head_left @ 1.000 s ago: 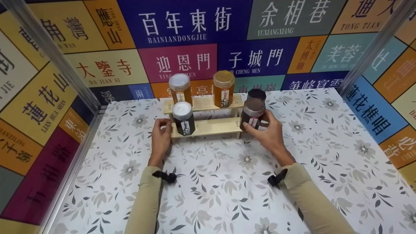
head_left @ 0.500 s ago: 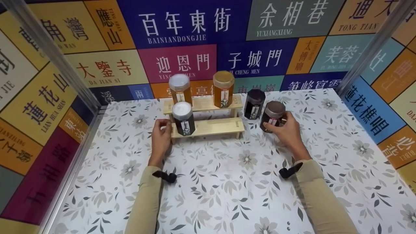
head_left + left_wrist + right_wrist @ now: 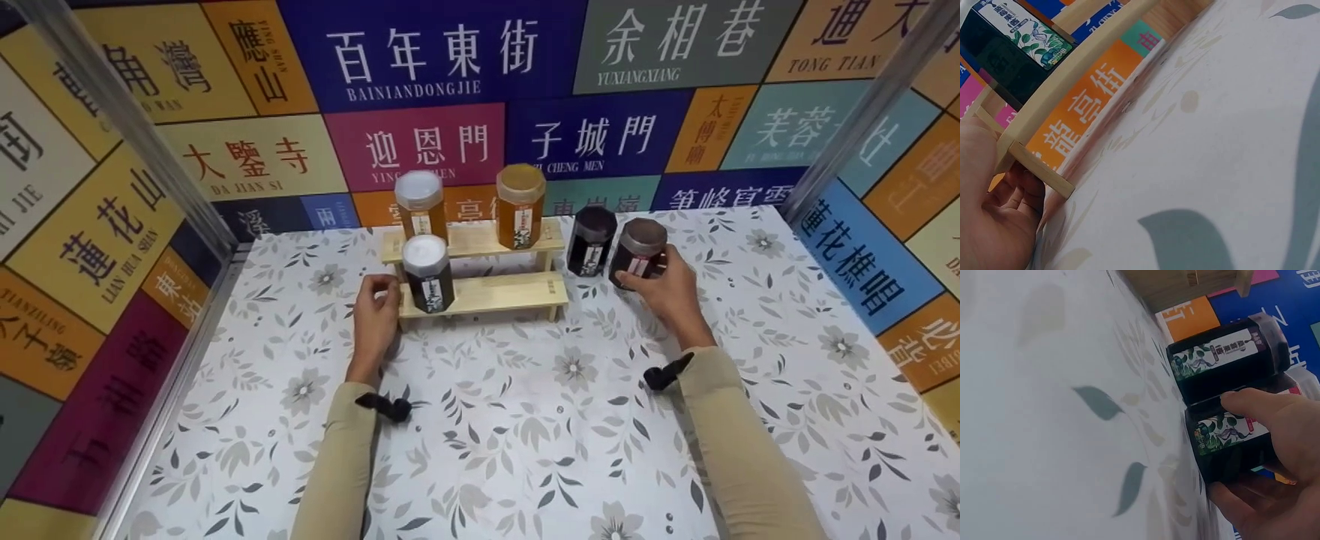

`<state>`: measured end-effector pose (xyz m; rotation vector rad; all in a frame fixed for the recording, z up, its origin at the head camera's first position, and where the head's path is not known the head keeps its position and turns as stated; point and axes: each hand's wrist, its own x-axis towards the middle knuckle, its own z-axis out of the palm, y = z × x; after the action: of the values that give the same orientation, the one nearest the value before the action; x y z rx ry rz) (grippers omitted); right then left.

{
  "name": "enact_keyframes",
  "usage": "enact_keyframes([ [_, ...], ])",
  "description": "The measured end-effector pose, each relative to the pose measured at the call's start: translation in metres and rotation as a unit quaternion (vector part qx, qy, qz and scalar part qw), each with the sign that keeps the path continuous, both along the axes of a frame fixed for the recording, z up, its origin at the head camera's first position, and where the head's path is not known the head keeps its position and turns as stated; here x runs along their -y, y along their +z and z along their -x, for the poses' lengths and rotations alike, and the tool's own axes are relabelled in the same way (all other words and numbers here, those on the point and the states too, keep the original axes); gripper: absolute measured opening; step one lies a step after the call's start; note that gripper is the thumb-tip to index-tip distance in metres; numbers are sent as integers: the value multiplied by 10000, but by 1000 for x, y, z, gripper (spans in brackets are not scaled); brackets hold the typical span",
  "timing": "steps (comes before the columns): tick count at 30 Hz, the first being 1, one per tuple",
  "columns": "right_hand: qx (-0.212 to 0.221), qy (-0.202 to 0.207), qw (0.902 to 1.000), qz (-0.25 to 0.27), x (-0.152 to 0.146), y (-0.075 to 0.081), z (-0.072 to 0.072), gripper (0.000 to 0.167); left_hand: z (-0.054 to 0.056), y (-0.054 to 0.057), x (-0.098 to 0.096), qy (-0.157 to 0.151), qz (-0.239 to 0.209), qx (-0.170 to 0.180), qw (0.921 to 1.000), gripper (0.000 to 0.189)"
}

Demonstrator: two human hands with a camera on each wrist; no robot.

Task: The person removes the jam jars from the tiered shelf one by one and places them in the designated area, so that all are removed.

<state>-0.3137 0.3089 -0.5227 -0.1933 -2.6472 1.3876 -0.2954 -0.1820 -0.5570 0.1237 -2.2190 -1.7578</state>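
My right hand (image 3: 664, 289) grips a dark jar (image 3: 637, 251) with a brown lid, thumb on one side and fingers on the other. It stands upright beside another dark jar (image 3: 592, 241) with a black lid; in the right wrist view the held jar's base (image 3: 1224, 464) is right at the tabletop. At the left end of a two-step wooden rack (image 3: 495, 292), my left hand (image 3: 375, 311) holds the lower step's end, with its fingers curled under the wood (image 3: 1041, 169). A white-lidded dark jar (image 3: 429, 274) sits on that step, near this hand.
On the rack's upper step stand two amber jars, one with a white lid (image 3: 420, 199) and one with a yellow lid (image 3: 520, 206). The table wears a leaf-patterned cover (image 3: 510, 420). Behind it rises a wall of coloured signs (image 3: 450, 67), with metal posts (image 3: 157, 135) at the corners.
My right hand has carried the brown-lidded jar from the lower step's right end to the right and back, beside the black-lidded jar. The left hand stays at the rack.
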Motion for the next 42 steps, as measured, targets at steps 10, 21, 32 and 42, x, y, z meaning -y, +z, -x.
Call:
enact_keyframes([
  [10, 219, 119, 9993, -261, -4, 1, 22, 100, 1, 1, 1, -1, -44, 12, 10000, 20],
  [21, 262, 248, 9992, -190, -4, -1, 36, 105, 0, -1, 2, -9, -79, -103, 9999, 19],
  [32, 22, 89, 9995, -293, 0, -3, 29, 102, 3, -1, 1, 36, -165, -138, 9998, 20],
  [42, -122, 144, 9997, 184, 4, -5, 22, 116, 2, -1, 1, -36, -149, -104, 9998, 20],
])
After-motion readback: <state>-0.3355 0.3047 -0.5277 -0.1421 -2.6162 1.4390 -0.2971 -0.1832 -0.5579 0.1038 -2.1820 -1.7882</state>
